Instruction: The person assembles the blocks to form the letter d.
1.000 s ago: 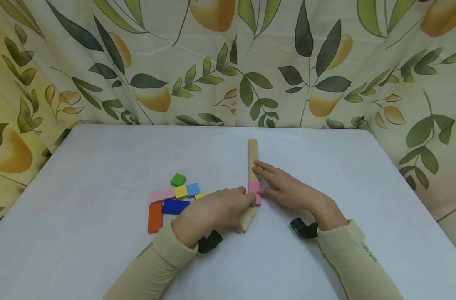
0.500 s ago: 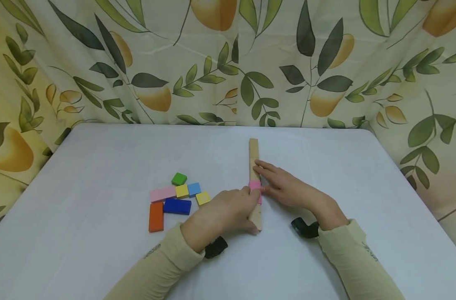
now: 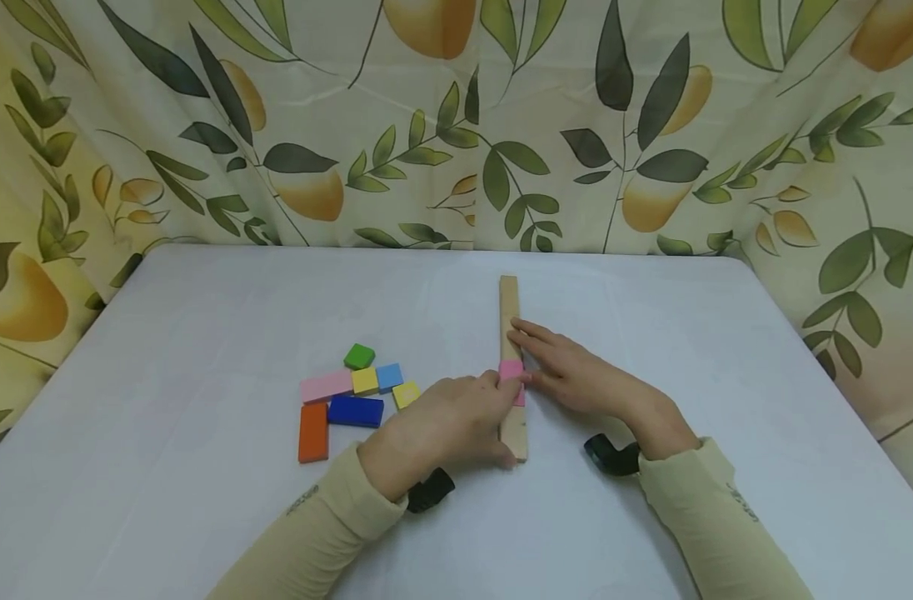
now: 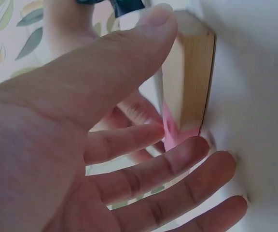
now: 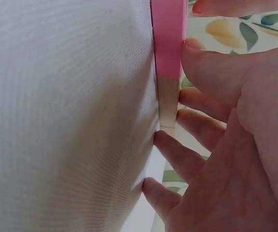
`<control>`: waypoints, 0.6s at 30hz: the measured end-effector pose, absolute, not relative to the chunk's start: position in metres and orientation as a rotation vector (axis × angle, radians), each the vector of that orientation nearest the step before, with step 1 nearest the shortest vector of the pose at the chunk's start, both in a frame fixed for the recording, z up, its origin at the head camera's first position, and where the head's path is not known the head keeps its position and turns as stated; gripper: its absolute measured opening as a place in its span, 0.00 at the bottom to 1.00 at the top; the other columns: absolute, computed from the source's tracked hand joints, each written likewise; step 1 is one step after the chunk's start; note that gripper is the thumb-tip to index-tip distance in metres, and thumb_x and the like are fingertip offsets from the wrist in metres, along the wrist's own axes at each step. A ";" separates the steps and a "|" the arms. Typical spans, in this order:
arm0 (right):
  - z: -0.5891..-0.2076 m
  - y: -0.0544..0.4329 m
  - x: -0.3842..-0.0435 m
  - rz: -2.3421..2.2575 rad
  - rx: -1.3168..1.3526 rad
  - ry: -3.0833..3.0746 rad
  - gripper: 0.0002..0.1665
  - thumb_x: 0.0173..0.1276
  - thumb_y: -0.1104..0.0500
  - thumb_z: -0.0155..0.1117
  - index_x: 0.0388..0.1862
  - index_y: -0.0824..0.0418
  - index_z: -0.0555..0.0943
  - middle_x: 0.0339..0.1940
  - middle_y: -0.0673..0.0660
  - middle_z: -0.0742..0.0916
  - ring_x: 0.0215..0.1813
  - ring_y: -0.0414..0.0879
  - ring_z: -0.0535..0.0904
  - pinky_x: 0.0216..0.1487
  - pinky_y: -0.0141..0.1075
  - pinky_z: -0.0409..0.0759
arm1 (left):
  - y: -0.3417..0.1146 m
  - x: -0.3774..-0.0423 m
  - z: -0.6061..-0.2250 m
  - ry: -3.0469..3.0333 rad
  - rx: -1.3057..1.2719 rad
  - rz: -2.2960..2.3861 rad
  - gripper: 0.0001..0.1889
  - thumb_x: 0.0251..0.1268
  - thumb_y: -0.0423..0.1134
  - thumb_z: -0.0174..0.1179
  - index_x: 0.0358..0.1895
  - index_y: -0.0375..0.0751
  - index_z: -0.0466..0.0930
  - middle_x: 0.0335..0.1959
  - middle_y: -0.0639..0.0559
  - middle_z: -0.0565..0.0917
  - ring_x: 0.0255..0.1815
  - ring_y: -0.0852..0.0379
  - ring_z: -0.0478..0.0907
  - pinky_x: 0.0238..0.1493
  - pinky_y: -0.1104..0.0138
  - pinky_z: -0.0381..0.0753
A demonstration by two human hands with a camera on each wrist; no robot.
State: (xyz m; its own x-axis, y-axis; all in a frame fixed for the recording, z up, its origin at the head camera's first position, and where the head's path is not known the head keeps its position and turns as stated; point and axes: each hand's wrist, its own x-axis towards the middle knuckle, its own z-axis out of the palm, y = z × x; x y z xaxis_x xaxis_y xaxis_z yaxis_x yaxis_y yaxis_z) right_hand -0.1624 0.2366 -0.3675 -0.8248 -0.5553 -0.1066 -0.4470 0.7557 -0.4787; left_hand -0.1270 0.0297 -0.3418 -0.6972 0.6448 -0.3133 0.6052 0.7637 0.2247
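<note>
Pink block (image 3: 511, 369), tan block (image 3: 514, 435); orange block (image 3: 313, 432), green block (image 3: 360, 357); leaf-patterned curtain (image 3: 531, 125); white table (image 3: 164, 400).

block row (image 3: 511, 368) on table (image 3: 202, 350), loose blocks (image 3: 357, 411) left

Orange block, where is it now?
In the head view, the orange block lies left of centre, just left of the dark blue block and in front of the pale pink block.

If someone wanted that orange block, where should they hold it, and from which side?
Probably pinch the orange block across its long sides at the near half, coming down from the person's side. It lies flat, lengthwise toward the person; the dark blue block beside its far right part and the pale pink block at its far end leave that half free.
</note>
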 end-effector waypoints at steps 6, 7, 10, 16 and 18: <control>-0.369 0.237 -0.163 -0.663 -0.734 2.695 0.36 0.77 0.54 0.54 0.79 0.60 0.57 0.83 0.58 0.54 0.81 0.60 0.51 0.77 0.60 0.53 | 0.024 -0.134 -0.336 2.580 0.910 0.163 0.36 0.61 0.58 0.66 0.69 0.48 0.66 0.61 0.46 0.78 0.55 0.52 0.81 0.56 0.58 0.82; -0.368 0.237 -0.163 -0.669 -0.727 2.689 0.36 0.78 0.54 0.53 0.79 0.60 0.56 0.83 0.58 0.54 0.82 0.60 0.50 0.77 0.60 0.53 | 0.022 -0.135 -0.335 2.586 0.907 0.160 0.35 0.61 0.57 0.66 0.69 0.48 0.67 0.61 0.46 0.78 0.54 0.52 0.81 0.55 0.58 0.83; -0.365 0.237 -0.160 -0.681 -0.685 2.659 0.37 0.77 0.51 0.55 0.79 0.58 0.57 0.83 0.56 0.54 0.82 0.59 0.49 0.77 0.59 0.54 | 0.017 -0.139 -0.332 2.605 0.886 0.146 0.34 0.62 0.56 0.66 0.69 0.48 0.68 0.59 0.47 0.79 0.53 0.54 0.82 0.53 0.60 0.84; -0.359 0.232 -0.153 -0.641 -0.603 2.625 0.49 0.66 0.40 0.66 0.79 0.55 0.58 0.83 0.54 0.55 0.82 0.58 0.50 0.76 0.59 0.56 | 0.005 -0.149 -0.326 2.637 0.852 0.188 0.28 0.66 0.53 0.64 0.65 0.47 0.72 0.56 0.48 0.80 0.51 0.55 0.80 0.54 0.60 0.83; -0.358 0.230 -0.152 -0.625 -0.613 2.631 0.52 0.63 0.39 0.69 0.79 0.55 0.59 0.83 0.54 0.55 0.82 0.59 0.52 0.76 0.60 0.57 | 0.001 -0.151 -0.325 2.644 0.838 0.215 0.27 0.66 0.53 0.64 0.64 0.46 0.73 0.55 0.48 0.80 0.51 0.55 0.80 0.54 0.60 0.83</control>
